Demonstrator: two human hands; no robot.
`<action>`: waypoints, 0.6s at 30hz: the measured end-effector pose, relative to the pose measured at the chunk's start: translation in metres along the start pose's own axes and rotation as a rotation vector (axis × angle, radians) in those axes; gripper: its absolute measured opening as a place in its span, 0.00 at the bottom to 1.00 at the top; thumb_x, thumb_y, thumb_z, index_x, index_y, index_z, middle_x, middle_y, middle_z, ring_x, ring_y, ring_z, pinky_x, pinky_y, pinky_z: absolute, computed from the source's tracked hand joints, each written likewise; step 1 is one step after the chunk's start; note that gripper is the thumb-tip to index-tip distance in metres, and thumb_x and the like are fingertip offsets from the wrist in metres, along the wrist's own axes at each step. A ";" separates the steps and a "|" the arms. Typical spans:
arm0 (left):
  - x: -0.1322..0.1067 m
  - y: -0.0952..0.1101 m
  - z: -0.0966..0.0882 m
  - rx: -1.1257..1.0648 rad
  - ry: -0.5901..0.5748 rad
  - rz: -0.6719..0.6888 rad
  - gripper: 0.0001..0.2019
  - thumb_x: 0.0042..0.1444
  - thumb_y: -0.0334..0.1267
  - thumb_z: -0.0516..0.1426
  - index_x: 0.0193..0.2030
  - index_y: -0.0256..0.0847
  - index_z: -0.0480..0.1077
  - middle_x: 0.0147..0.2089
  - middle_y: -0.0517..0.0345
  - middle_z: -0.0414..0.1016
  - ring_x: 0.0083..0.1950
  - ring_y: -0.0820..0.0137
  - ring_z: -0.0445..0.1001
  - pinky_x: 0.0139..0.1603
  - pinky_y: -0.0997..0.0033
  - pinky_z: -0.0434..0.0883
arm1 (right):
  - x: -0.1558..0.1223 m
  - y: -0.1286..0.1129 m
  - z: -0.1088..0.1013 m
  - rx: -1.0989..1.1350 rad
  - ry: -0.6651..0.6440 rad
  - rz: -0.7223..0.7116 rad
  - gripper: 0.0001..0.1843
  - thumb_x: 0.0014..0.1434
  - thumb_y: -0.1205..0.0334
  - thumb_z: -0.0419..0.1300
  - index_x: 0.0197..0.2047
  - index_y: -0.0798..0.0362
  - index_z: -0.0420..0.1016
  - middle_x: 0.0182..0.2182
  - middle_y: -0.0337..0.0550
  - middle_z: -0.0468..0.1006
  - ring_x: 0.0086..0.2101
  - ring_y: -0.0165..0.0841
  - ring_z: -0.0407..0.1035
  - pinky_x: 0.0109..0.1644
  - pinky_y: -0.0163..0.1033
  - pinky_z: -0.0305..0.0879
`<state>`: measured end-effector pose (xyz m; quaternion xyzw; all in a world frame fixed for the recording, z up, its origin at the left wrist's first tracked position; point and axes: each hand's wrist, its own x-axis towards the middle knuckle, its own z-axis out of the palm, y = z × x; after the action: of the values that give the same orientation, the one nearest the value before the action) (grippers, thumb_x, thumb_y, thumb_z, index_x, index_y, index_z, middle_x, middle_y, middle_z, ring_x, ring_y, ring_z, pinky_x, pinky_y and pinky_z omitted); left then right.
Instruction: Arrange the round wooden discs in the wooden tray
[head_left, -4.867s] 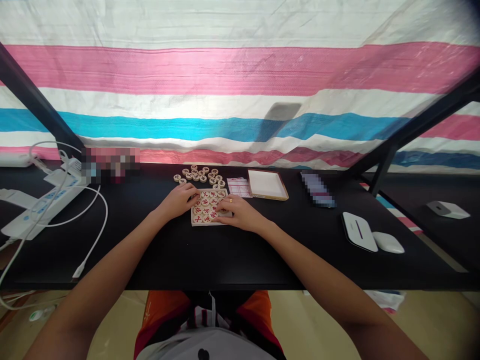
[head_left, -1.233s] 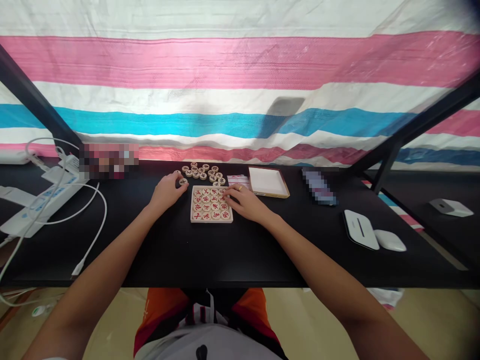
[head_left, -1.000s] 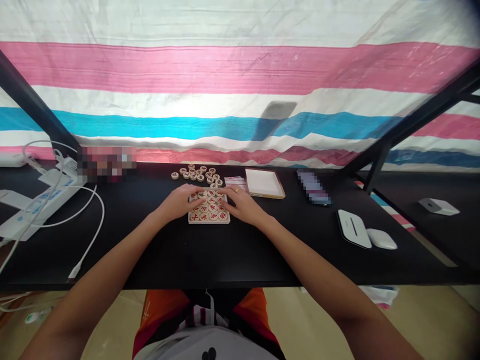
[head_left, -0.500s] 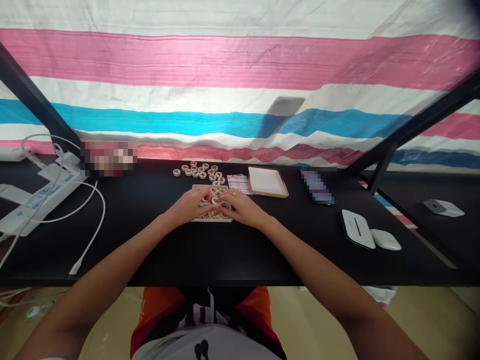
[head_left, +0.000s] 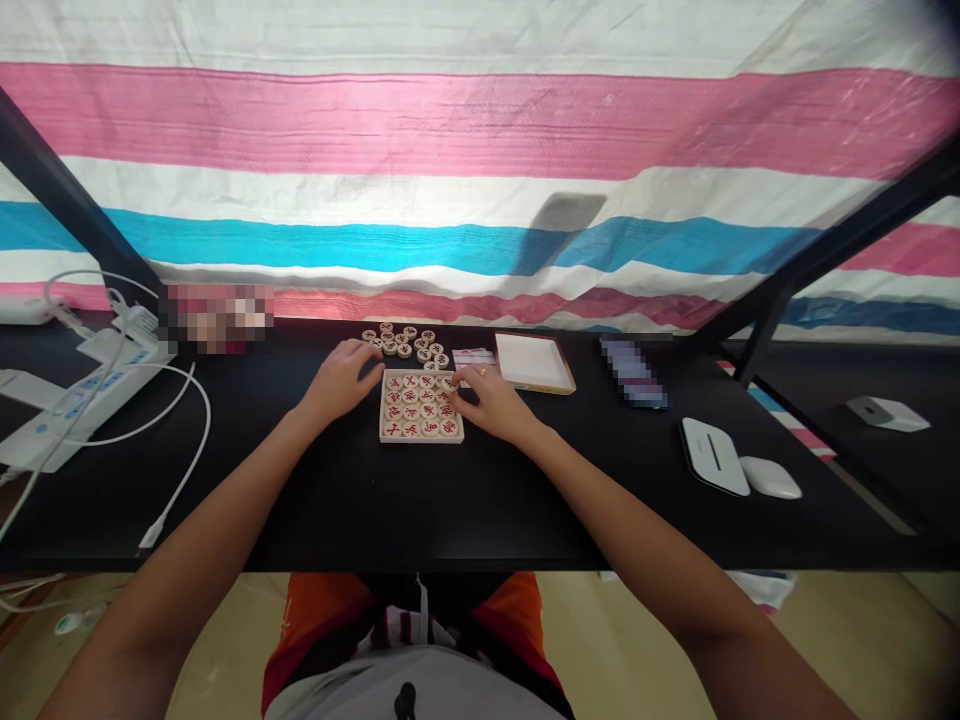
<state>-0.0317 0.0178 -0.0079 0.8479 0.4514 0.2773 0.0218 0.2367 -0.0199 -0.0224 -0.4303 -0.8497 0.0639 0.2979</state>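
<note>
A shallow white box [head_left: 384,436] in front of me holds rows of round Chinese chess pieces [head_left: 428,411], most with red characters. At its upper right corner, my right hand [head_left: 487,402] has its fingertips curled on a black-marked Chinese chess piece [head_left: 447,384]. Left of the box, my left hand [head_left: 341,380] hovers low by the table, thumb apart from the curved fingers, with nothing visible between them. Loose black-marked Chinese chess pieces [head_left: 404,350] lie in a cluster behind the box, just right of my left fingers.
The box lid [head_left: 534,362] and a folded red-and-white paper [head_left: 474,357] lie behind my right hand. Further right are a phone [head_left: 634,374], a white flat device [head_left: 715,458] and a white rounded case [head_left: 772,479]. A power strip [head_left: 97,400] with white cables occupies the left.
Both hands have parted from over the box, uncovering its pieces. My left hand moved left and back, now covering where a loose piece lay; my right hand shifted slightly right.
</note>
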 end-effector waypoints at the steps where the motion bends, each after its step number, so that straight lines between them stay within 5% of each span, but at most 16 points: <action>1: 0.000 -0.009 0.000 0.047 -0.008 -0.041 0.14 0.62 0.42 0.49 0.48 0.39 0.69 0.48 0.49 0.71 0.51 0.60 0.67 0.55 0.59 0.64 | 0.000 0.002 0.000 -0.001 0.000 0.024 0.04 0.59 0.62 0.56 0.38 0.51 0.67 0.35 0.46 0.73 0.40 0.40 0.67 0.45 0.44 0.64; 6: -0.004 -0.032 0.007 0.198 -0.160 -0.224 0.22 0.60 0.44 0.51 0.60 0.41 0.64 0.59 0.45 0.64 0.59 0.55 0.62 0.57 0.55 0.64 | 0.001 0.003 0.004 0.003 0.002 0.074 0.04 0.59 0.62 0.56 0.39 0.51 0.68 0.38 0.46 0.73 0.42 0.40 0.66 0.47 0.44 0.64; 18: -0.002 -0.026 0.008 0.277 -0.245 -0.287 0.24 0.62 0.44 0.48 0.62 0.39 0.61 0.59 0.45 0.66 0.60 0.54 0.62 0.57 0.56 0.63 | 0.001 0.004 0.009 0.030 0.028 0.033 0.05 0.61 0.63 0.55 0.38 0.51 0.72 0.38 0.46 0.75 0.42 0.39 0.68 0.48 0.45 0.66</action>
<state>-0.0486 0.0331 -0.0228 0.7972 0.5951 0.1016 -0.0009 0.2340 -0.0159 -0.0307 -0.4405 -0.8373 0.0756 0.3150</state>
